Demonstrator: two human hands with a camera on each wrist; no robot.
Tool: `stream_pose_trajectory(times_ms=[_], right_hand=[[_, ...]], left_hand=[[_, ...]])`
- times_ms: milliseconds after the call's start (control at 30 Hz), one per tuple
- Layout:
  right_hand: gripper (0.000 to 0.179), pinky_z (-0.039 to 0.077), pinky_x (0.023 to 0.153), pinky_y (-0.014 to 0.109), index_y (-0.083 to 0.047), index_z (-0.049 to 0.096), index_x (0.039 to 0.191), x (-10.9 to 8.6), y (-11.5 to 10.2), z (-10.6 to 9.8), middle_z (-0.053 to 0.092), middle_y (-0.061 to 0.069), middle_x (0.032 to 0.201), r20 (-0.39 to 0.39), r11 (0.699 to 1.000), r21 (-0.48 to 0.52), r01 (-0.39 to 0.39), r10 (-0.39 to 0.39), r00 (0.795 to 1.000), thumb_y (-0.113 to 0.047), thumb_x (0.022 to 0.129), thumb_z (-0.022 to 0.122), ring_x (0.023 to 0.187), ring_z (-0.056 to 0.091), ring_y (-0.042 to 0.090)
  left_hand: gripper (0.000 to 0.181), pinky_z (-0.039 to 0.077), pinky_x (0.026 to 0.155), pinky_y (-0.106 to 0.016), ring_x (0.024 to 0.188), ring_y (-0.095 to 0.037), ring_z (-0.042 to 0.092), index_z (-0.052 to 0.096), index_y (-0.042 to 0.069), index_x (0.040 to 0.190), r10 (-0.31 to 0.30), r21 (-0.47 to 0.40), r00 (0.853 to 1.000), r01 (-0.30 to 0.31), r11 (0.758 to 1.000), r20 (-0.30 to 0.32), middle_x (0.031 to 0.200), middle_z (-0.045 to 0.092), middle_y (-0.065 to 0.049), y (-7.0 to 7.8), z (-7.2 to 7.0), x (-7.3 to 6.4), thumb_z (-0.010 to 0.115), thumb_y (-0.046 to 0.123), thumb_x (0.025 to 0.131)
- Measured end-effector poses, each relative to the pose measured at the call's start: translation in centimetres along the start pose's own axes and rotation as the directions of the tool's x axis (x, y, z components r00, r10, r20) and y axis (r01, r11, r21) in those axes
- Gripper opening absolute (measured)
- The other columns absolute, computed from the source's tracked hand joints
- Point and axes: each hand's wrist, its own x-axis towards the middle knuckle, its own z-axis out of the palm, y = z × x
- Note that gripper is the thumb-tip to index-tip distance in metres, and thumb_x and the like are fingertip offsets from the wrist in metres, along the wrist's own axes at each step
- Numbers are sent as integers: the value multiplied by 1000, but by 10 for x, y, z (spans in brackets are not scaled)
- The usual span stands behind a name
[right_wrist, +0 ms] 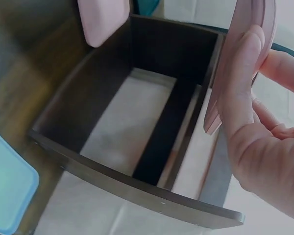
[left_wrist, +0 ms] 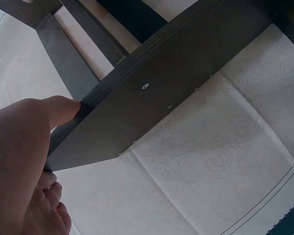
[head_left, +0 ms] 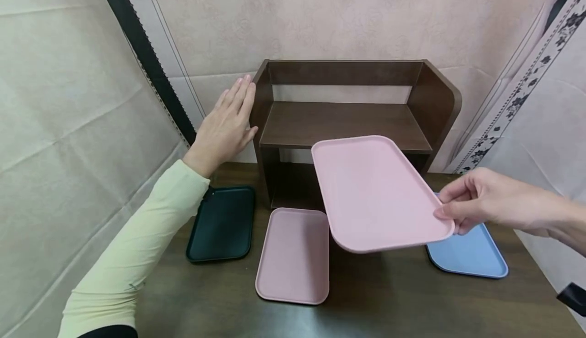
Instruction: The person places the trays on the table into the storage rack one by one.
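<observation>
My right hand (head_left: 480, 200) pinches a pink tray (head_left: 375, 195) at its near right corner, thumb on top. The tray is tilted up in the air in front of the dark brown two-tier shelf (head_left: 345, 124), overlapping its right half in the head view. In the right wrist view the tray (right_wrist: 218, 93) appears nearly edge-on, gripped between thumb and fingers. My left hand (head_left: 226, 119) rests against the shelf's left side panel, its fingers straight and pointing up. The left wrist view shows the thumb (left_wrist: 63, 110) on the panel's edge.
On the brown table (head_left: 366, 302), a second pink tray (head_left: 295, 256) lies before the shelf. A dark green tray (head_left: 223, 223) lies to its left, a blue tray (head_left: 471, 254) to its right, partly hidden by the right hand and held tray. Pale cloth (head_left: 343, 17) hangs behind and at both sides.
</observation>
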Motion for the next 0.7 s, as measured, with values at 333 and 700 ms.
stream_pose_trajectory(times_ms=[333,700], right_hand=[[25,65,76,29,6,74,112,42,-34,-15,74,5,86,-97,994,12,-113,113,989,-17,103,68,76,69,13],[34,66,76,26,9,72,122,96,-63,-16,77,6,89,-182,992,85,-89,104,978,-18,102,71,77,71,12]], left_hand=[[86,21,135,-51,166,-37,16,14,-6,166,-2,1,1000,2,1000,11,177,12,-23,1,-2,-1,64,27,105],[87,23,134,-51,165,-37,19,16,-7,166,9,23,1000,-9,1000,-5,176,14,-23,0,-1,0,66,29,105]])
